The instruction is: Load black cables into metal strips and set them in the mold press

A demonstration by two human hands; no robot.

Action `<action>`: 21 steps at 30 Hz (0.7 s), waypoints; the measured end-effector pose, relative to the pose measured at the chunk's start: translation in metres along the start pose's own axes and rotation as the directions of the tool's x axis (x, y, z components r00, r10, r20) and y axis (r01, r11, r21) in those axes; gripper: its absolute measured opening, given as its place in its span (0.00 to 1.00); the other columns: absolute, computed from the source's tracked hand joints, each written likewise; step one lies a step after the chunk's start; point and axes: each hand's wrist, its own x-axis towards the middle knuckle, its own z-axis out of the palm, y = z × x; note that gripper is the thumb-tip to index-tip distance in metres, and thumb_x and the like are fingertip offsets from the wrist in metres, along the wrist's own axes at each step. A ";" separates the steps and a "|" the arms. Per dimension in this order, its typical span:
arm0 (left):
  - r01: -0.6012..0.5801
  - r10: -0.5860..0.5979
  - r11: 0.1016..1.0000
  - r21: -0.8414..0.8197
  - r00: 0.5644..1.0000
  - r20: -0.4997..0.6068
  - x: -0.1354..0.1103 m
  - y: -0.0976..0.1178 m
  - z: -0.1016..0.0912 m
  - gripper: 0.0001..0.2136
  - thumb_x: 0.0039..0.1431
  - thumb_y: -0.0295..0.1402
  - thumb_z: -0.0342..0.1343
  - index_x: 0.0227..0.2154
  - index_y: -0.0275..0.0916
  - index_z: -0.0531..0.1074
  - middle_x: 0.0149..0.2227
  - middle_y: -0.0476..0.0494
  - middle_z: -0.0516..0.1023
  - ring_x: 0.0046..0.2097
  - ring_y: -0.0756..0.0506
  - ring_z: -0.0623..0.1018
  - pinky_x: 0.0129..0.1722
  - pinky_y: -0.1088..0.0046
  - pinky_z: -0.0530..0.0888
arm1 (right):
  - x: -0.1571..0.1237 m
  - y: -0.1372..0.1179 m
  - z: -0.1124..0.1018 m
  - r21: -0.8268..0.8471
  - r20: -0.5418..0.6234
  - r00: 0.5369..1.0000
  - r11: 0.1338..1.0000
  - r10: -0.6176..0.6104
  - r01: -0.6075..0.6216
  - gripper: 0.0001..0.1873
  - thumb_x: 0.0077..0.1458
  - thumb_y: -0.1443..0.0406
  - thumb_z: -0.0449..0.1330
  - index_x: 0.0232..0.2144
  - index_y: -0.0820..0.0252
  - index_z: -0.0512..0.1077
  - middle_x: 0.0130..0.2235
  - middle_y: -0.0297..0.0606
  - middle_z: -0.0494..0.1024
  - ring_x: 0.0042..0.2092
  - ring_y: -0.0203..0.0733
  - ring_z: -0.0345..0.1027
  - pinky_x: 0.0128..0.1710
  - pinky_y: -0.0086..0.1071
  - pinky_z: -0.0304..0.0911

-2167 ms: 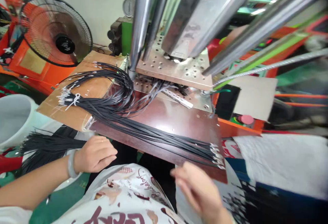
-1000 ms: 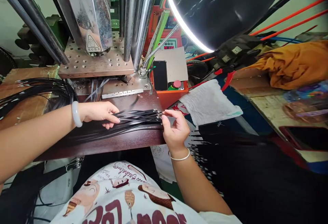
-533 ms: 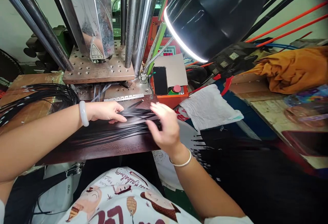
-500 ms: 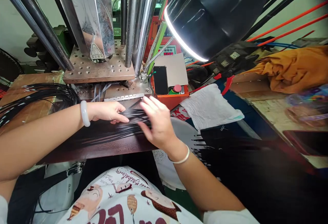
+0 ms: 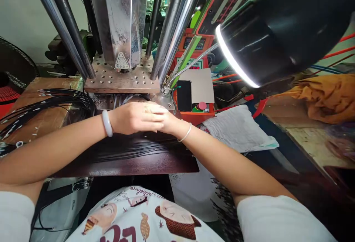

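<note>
A flat bundle of black cables (image 5: 130, 149) lies across the dark brown board (image 5: 155, 162) in front of me. My left hand (image 5: 133, 117) is palm down just in front of the press's lower plate (image 5: 108, 101), with its fingers stretched flat to the right. They lie over my right hand (image 5: 169, 122), which reaches in from the right. Only the right hand's wrist end shows, and its fingers are hidden under the left hand. Both hands hover over the cables at the board's far edge. Whether either hand holds a cable end is hidden.
The press (image 5: 122, 31) with its steel columns and drilled plate (image 5: 122, 81) stands right behind the hands. A black lamp (image 5: 277, 27) hangs at the upper right. More looped cables (image 5: 55, 99) lie left. An orange control box (image 5: 194, 105), a white cloth (image 5: 238, 127) and a fan (image 5: 13, 75) stand around.
My right hand slid left and forward along the cables until it went under my left hand. My left hand moved forward toward the press. The view has tilted slightly.
</note>
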 end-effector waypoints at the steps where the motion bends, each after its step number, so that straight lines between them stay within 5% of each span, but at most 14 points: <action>1: 0.119 -0.122 0.992 -0.043 0.989 -0.085 0.000 -0.002 0.000 0.12 0.65 0.34 0.50 0.40 0.41 0.79 0.45 0.41 0.81 0.50 0.45 0.78 0.55 0.69 0.72 | 0.005 0.005 0.004 -0.049 0.046 0.996 0.996 0.075 -0.073 0.15 0.56 0.64 0.60 0.46 0.60 0.72 0.45 0.44 0.75 0.47 0.47 0.66 0.48 0.40 0.63; 2: 0.275 -0.286 0.958 -0.083 0.941 -0.181 -0.002 -0.004 -0.001 0.12 0.64 0.36 0.52 0.39 0.38 0.79 0.42 0.40 0.81 0.46 0.45 0.80 0.50 0.70 0.74 | 0.006 0.009 0.008 -0.117 0.092 0.984 0.983 0.150 -0.139 0.16 0.55 0.64 0.61 0.46 0.62 0.72 0.45 0.46 0.75 0.47 0.49 0.65 0.48 0.42 0.63; 4: 0.549 -0.573 0.819 -0.169 0.759 -0.309 -0.011 -0.008 -0.004 0.14 0.62 0.40 0.54 0.38 0.34 0.78 0.39 0.39 0.82 0.40 0.45 0.80 0.44 0.72 0.74 | -0.001 0.014 0.013 -0.210 0.147 0.959 0.956 0.240 -0.207 0.15 0.56 0.67 0.60 0.47 0.64 0.71 0.44 0.48 0.73 0.47 0.50 0.64 0.48 0.43 0.62; 6: 0.675 -0.706 0.706 -0.215 0.644 -0.295 -0.020 -0.012 -0.005 0.16 0.60 0.41 0.54 0.36 0.32 0.79 0.36 0.40 0.82 0.38 0.45 0.79 0.42 0.72 0.73 | -0.015 0.010 0.016 -0.201 0.173 0.961 0.963 0.217 -0.181 0.13 0.58 0.68 0.57 0.46 0.63 0.72 0.43 0.47 0.73 0.46 0.48 0.64 0.48 0.42 0.61; 9: 0.723 -0.740 0.672 -0.158 0.647 -0.183 -0.030 -0.017 0.004 0.12 0.57 0.37 0.56 0.31 0.33 0.79 0.33 0.42 0.81 0.36 0.45 0.78 0.42 0.72 0.72 | -0.033 -0.007 0.016 -0.105 0.195 0.971 0.987 0.138 -0.119 0.10 0.58 0.68 0.58 0.43 0.61 0.72 0.41 0.45 0.73 0.45 0.47 0.64 0.46 0.41 0.60; 13: 0.714 -0.728 0.684 -0.147 0.657 -0.195 -0.032 -0.017 0.016 0.10 0.54 0.33 0.57 0.33 0.33 0.80 0.36 0.40 0.82 0.37 0.45 0.78 0.43 0.71 0.73 | -0.031 -0.025 0.015 0.210 0.083 0.966 0.943 0.245 -0.257 0.19 0.49 0.66 0.66 0.45 0.59 0.72 0.43 0.42 0.75 0.44 0.44 0.67 0.46 0.41 0.63; 15: 0.714 -0.744 0.668 -0.209 0.636 -0.205 -0.031 -0.014 0.015 0.12 0.54 0.35 0.57 0.36 0.32 0.80 0.36 0.40 0.82 0.36 0.45 0.79 0.42 0.71 0.73 | -0.021 -0.026 0.017 0.466 0.035 0.939 0.826 0.341 -0.317 0.20 0.46 0.65 0.67 0.44 0.59 0.72 0.44 0.40 0.77 0.44 0.43 0.69 0.45 0.39 0.65; 19: 0.732 -0.782 0.620 -0.281 0.604 -0.152 -0.028 -0.003 0.008 0.15 0.53 0.38 0.59 0.38 0.30 0.80 0.37 0.37 0.82 0.38 0.42 0.80 0.40 0.70 0.74 | -0.008 -0.027 0.026 0.768 0.178 0.895 0.511 0.410 -0.387 0.09 0.49 0.60 0.63 0.26 0.62 0.74 0.30 0.37 0.79 0.33 0.39 0.71 0.37 0.34 0.66; 21: 0.742 -0.787 0.614 -0.268 0.603 -0.132 -0.030 0.000 0.009 0.15 0.54 0.37 0.59 0.39 0.31 0.80 0.37 0.38 0.82 0.39 0.42 0.80 0.41 0.70 0.74 | -0.010 -0.029 0.028 0.745 0.203 0.878 0.514 0.434 -0.426 0.11 0.50 0.60 0.62 0.23 0.62 0.74 0.26 0.36 0.78 0.29 0.38 0.69 0.34 0.33 0.64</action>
